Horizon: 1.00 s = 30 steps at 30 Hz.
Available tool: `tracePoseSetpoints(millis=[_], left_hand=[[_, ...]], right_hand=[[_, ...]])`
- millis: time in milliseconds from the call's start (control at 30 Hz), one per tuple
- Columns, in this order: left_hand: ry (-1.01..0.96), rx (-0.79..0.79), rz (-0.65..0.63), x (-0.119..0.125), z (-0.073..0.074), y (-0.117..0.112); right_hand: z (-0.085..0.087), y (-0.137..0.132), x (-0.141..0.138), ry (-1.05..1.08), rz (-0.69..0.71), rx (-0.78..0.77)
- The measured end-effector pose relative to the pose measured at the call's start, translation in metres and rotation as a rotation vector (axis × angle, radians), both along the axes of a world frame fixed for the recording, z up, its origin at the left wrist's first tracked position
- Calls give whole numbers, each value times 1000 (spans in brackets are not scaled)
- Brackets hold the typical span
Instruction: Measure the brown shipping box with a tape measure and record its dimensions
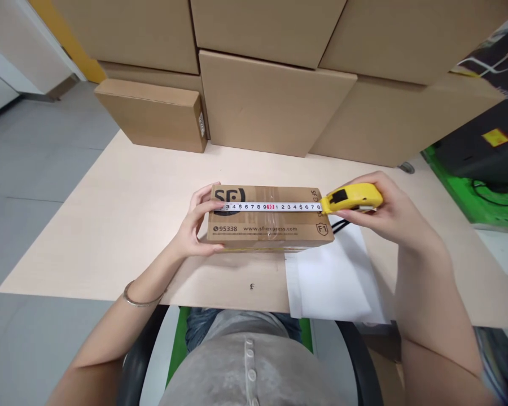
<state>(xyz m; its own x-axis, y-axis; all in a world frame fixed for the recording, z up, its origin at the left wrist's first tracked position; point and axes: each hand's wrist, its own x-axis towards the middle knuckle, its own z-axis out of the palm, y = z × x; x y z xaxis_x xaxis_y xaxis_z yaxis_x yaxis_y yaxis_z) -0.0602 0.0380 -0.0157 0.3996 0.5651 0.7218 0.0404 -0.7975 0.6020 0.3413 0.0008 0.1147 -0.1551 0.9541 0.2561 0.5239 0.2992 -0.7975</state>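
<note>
A small brown cardboard box (262,230) with printed lettering and clear tape lies on the table in front of me. Across its top runs the white blade of a yellow tape measure (355,196). My right hand (385,208) grips the tape measure's case at the box's right end. At the left end, my left hand (198,223) wraps round the box, its index finger pressing the blade's end onto the top face and its thumb at the near side. The blade's tip is hidden under that finger. Numbers up to about 18 show beside the case.
A white sheet or envelope (334,276) lies right of and partly under the box, near black cords (341,225). Large stacked cartons (271,107) wall off the table's back, with a flat carton (152,115) at left. Dark equipment (478,146) stands at right.
</note>
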Motion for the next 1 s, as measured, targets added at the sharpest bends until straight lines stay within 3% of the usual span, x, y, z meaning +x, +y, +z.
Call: tracePoseSetpoints(millis=[133,567,800,1000], left_hand=[[0,12,1,1,2,1],[-21,-5,3,3,2,2],[-13,-4,2,1,1,1],[-19,-22,-5,0,-10,2]], right_hand=[[-6,-5,12,90,-87,-43],[-14,-2,15,135,-45,-64],[11,0,11,-52,38,-24],[27,18,-39,-90,193,-78]])
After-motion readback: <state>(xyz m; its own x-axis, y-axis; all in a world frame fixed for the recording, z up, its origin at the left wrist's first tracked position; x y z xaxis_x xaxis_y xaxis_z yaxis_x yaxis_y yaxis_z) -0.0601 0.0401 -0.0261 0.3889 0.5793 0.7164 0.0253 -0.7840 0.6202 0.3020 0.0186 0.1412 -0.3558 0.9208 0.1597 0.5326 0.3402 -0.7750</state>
